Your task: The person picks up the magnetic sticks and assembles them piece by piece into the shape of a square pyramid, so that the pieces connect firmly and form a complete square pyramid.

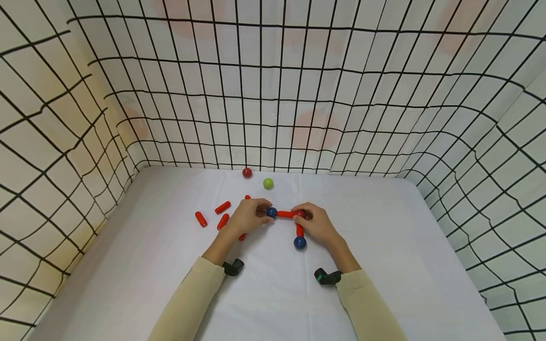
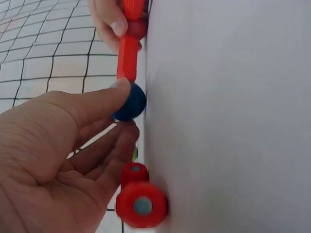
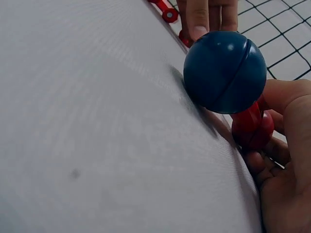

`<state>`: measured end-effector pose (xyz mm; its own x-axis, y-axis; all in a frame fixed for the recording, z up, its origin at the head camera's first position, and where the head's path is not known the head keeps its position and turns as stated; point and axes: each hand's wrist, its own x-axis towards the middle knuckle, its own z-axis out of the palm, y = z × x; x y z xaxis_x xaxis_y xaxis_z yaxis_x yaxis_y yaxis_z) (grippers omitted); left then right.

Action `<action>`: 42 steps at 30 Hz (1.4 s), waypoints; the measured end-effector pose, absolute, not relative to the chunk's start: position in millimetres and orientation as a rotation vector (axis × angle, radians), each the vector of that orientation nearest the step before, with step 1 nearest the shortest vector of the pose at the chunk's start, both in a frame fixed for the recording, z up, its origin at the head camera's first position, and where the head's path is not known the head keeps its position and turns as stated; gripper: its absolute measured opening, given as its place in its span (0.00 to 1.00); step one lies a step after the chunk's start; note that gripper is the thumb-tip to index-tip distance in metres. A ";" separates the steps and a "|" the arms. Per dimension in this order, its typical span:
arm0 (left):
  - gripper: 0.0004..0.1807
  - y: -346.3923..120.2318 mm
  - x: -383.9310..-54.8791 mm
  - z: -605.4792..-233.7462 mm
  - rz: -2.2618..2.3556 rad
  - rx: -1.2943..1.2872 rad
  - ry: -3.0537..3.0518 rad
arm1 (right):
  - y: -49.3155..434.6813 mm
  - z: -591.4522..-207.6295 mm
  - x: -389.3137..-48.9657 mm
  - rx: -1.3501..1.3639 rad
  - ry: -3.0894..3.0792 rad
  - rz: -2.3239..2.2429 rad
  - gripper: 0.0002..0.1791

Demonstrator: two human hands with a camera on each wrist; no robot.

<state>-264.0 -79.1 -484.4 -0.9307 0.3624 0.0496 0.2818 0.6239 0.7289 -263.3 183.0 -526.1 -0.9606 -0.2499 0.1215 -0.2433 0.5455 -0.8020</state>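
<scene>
My left hand [image 1: 246,217] pinches a blue ball [image 1: 271,212] between thumb and fingers; the left wrist view shows the thumb on the same blue ball [image 2: 134,103]. A red rod [image 1: 285,214] joins that ball to a dark red ball [image 1: 300,214], which my right hand [image 1: 320,225] grips with thumb and fingertips. From the red ball a second red rod [image 1: 300,230] runs toward the near side, ending in another blue ball [image 1: 300,243]. This ball [image 3: 225,73] looms large in the right wrist view. Together the pieces form an L close to the white tabletop.
Loose red rods [image 1: 201,219] lie left of and partly behind the left hand; some show flat metal ends [image 2: 143,206]. Farther back sit a red ball [image 1: 247,173] and a green ball [image 1: 268,183]. Black wire mesh [image 1: 273,99] surrounds the table's back and sides.
</scene>
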 end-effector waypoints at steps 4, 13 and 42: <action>0.22 -87.5 -263.0 -482.0 1.226 0.540 2.750 | 184.3 -524.3 -260.2 -0.402 2.762 -1.404 0.11; 0.18 -120.2 -261.3 -473.3 1.213 0.403 2.829 | 185.2 -518.7 -250.2 -0.363 2.794 -1.381 0.11; 0.19 -179.4 -261.1 -478.7 0.947 0.097 2.924 | 188.8 -511.4 -242.7 -0.543 2.769 -1.275 0.32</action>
